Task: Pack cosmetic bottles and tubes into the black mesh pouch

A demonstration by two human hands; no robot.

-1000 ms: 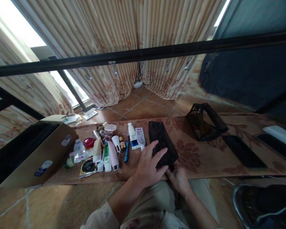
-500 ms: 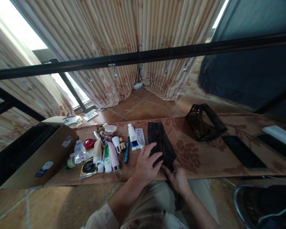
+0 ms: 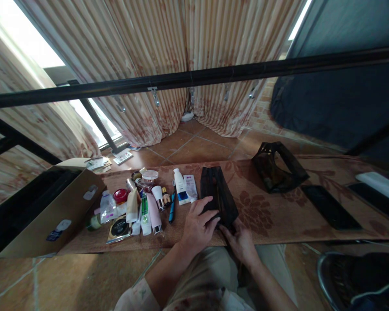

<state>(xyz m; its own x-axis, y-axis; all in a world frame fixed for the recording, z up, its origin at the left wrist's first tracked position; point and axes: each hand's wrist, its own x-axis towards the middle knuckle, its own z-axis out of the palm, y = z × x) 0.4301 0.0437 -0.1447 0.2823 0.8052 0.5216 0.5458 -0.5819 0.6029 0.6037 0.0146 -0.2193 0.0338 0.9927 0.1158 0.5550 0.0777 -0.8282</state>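
A black mesh zip pouch [image 3: 221, 188] lies lengthwise on the cloth-covered bench in front of me, its top sides close together along the zip line. My left hand [image 3: 198, 224] grips the pouch's near left side, its fingers curled over the top. At the near end my right hand [image 3: 241, 242] is closed on the pouch's corner; its fingertips are partly hidden. Just left of the pouch lie a grey-white tube [image 3: 190, 186] and a white bottle with a blue band [image 3: 180, 185]. A blue pen [image 3: 172, 208] is beside them.
Further left are several cosmetics, including a pink tube [image 3: 154, 212] and a black compact [image 3: 119, 227], next to a cardboard box [image 3: 56, 220]. To the right stand another black mesh bag [image 3: 268, 176] and a dark phone [image 3: 331, 207]. A black rail [image 3: 210, 78] crosses beyond the bench.
The gap along the pouch's top has narrowed, and its sides now lie closer together. Both hands stay at its near end, with the left fingers shifted slightly.
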